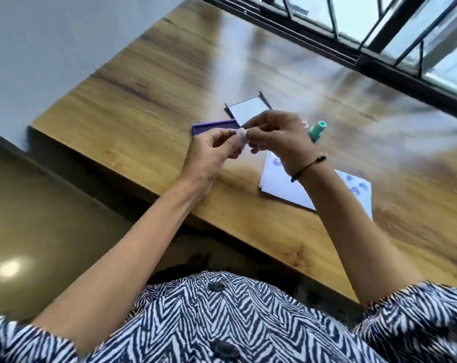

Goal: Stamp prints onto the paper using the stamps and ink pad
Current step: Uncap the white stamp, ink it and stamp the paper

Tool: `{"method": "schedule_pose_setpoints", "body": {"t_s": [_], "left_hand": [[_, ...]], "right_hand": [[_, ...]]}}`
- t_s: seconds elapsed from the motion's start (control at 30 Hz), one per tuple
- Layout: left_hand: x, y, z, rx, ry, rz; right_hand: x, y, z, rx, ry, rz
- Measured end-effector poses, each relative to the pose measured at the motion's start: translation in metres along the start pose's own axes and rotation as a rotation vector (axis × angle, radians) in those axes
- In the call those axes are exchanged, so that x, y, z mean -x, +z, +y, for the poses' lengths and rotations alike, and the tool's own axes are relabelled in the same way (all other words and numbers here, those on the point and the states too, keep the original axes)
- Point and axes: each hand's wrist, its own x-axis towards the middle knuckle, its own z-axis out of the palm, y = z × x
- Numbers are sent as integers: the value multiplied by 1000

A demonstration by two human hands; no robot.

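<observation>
A wide wooden table point(148, 82) with strong grain and a glossy top fills most of the view; daylight from the window point(395, 24) at 1 o'clock, which has dark metal bars, reflects on it. A plain grey wall point(51, 35) stands at 10 o'clock, and a shiny brown floor point(38, 218) is at 8 o'clock.

Above the table, near the centre, the left hand point(211, 150) and the right hand point(277, 134) meet. Both pinch a small pale object point(241, 137) between the fingertips, with the other fingers curled in; it is too blurred to tell what it is.

Behind the hands, at 12 o'clock of them, lies the open purple ink pad point(214, 127) with its lid point(248, 108). A green stamp point(317, 130) is at 3 o'clock. The white paper point(279, 184), with some blue prints, lies at 5 o'clock, partly under the right wrist with its dark bracelet point(309, 166).
</observation>
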Motion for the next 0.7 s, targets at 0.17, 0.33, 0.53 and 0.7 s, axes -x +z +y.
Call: {"method": "schedule_pose_setpoints", "body": {"t_s": [0.17,0.33,0.53,0.7], "left_hand": [[4,-28,4,89,-55,145],[9,-46,5,293,-138,233],[10,-59,-4,365,-176,324],[7,-57,-4,352,-166,388]], "right_hand": [[-13,34,-6,66,-62,-81],[-25,49,-28,308,-256,-106],[-56,53,-33,625,-481,33],[-52,75,9,961,-456,-154]]}}
